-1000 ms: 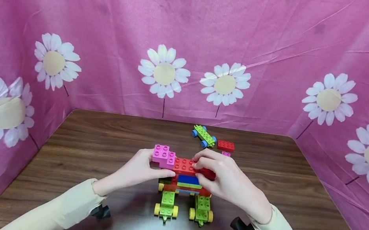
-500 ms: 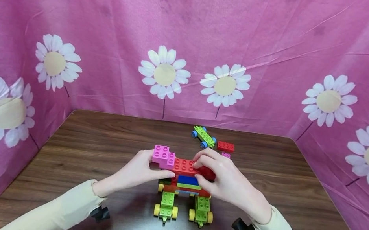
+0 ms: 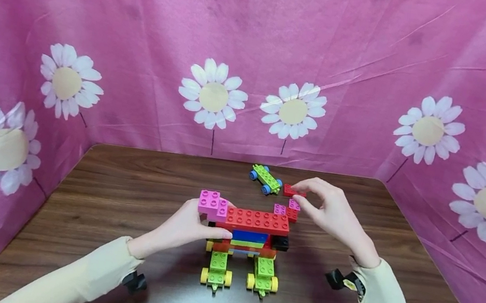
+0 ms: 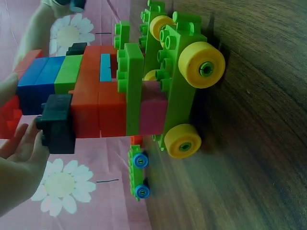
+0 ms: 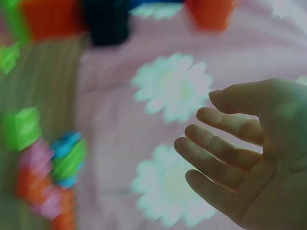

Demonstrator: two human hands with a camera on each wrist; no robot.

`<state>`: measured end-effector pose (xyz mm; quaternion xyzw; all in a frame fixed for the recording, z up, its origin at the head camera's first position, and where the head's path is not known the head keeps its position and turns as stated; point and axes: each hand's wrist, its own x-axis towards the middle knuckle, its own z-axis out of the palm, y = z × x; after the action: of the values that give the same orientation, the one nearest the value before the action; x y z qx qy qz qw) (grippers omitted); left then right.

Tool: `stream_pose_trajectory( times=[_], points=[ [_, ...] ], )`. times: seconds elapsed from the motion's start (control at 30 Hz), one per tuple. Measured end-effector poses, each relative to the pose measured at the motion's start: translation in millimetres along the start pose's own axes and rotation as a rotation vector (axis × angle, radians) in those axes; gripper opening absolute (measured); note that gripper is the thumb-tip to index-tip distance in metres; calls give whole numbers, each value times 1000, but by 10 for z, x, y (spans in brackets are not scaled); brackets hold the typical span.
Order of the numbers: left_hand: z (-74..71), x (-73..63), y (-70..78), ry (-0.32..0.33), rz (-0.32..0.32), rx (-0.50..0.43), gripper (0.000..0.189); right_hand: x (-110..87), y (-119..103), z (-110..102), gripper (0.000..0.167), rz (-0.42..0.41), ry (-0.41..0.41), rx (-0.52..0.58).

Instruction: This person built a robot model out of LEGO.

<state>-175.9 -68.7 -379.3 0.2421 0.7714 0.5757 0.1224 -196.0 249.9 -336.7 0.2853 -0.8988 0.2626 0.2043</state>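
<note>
While left hand (image 3: 182,227) grips the block build (image 3: 249,238), right hand's (image 3: 334,215) fingers are loosely extended

Build upright on wooden table (image 3: 109,288), front-centre. Nearest: green bases (image 3: 219,263), yellow wheels (image 3: 204,275). Above: red, green, blue layers, black blocks (image 3: 280,243) at both ends, long red top row (image 3: 261,221), pink bricks (image 3: 209,201) on left end. Behind it, right hand near but off loose pink and red bricks (image 3: 280,209). Farther: green car (image 3: 266,179), blue wheels (image 3: 253,175). Last: daisy cloth (image 3: 154,54).

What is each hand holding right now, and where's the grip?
The left hand grips the model high up, at the end with the pink bricks. The right hand holds nothing.
</note>
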Motion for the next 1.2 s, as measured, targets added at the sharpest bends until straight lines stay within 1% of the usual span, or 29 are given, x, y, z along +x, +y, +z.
stream_pose_trajectory(
  times=[0.1,0.17,0.27,0.37,0.53,0.73,0.8,0.9,1.0,1.07,1.2],
  points=[
    [18,20,-49,-23,21,-17,47,-60,259,134,16,84,-50,-8],
    [40,31,-79,-33,34,-21,46,-109,423,234,15,126,-79,-8],
    [71,46,-104,-16,36,-9,45,-176,628,375,16,180,-117,-12],
    [87,50,-111,14,27,1,44,-227,768,482,17,212,-145,-18],
    [82,42,-120,37,32,33,44,-270,886,585,18,228,-163,-9],
    [7,-19,-138,64,39,41,44,-271,976,612,16,266,-136,-25],
    [-29,-51,-144,64,25,31,46,-267,1027,613,16,284,-127,-28],
    [-80,-89,-152,53,-19,22,49,-259,1115,621,19,302,-121,-19],
    [-123,-116,-164,41,-59,18,51,-246,1190,642,23,297,-128,-6],
    [-146,-133,-173,45,-64,27,51,-239,1227,661,25,283,-142,4],
    [-192,-166,-197,47,-63,31,51,-232,1265,690,24,260,-186,7]
  ],
)
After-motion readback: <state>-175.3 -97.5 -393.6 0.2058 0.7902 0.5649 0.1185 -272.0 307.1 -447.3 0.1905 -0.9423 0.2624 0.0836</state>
